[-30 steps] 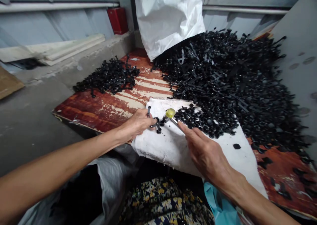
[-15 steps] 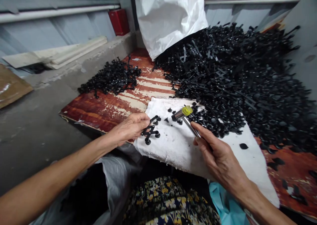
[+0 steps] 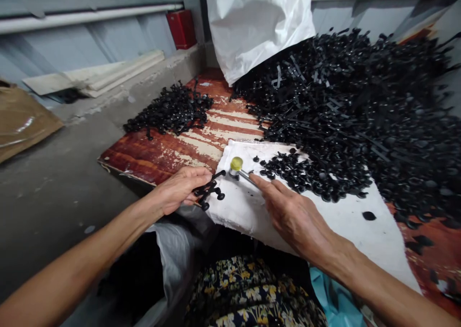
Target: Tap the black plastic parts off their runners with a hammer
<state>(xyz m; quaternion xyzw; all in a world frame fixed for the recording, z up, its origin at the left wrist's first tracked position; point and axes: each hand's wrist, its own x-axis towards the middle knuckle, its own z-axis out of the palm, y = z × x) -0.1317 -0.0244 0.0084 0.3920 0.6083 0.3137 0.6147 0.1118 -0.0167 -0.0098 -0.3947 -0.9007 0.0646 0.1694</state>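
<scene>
In the head view, the left hand [image 3: 182, 190] had its fingers clamped on a branched black plastic runner [image 3: 208, 191], held just above the near left corner of a white cloth [image 3: 239, 209]. The right hand [image 3: 293, 211] had its fingers closed along the steel shaft of a small yellow-tipped hammer [image 3: 236, 163] — its head resting on the cloth. Loose black pieces [image 3: 284, 168] lay to the right, before a great black heap [image 3: 353, 101] on the peeling red counter [image 3: 162, 161].
</scene>
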